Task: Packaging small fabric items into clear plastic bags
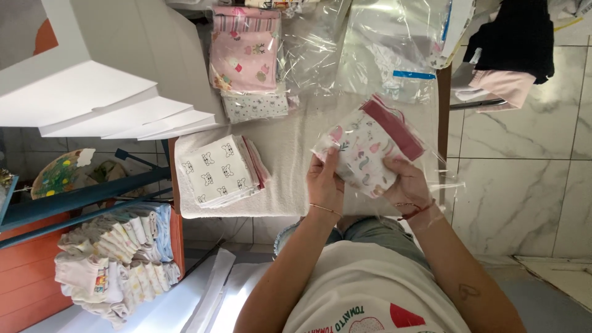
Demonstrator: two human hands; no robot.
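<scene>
A small home packing spot: folded patterned baby cloths (219,172) on a towel-covered table (290,154), clear plastic bags (382,55), marble-tiled floor (524,185), stacked baby clothes (117,259).

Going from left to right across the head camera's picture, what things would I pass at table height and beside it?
Pile of folded baby clothes → folded stack of white cloths with bear faces → left hand → clear bag of patterned cloths → right hand → marble floor tiles.

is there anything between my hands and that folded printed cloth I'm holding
Partly. A clear plastic bag wraps the folded printed cloth, so the right hand grips through film. The left hand seems to touch the cloth at the bag's open end.
</scene>
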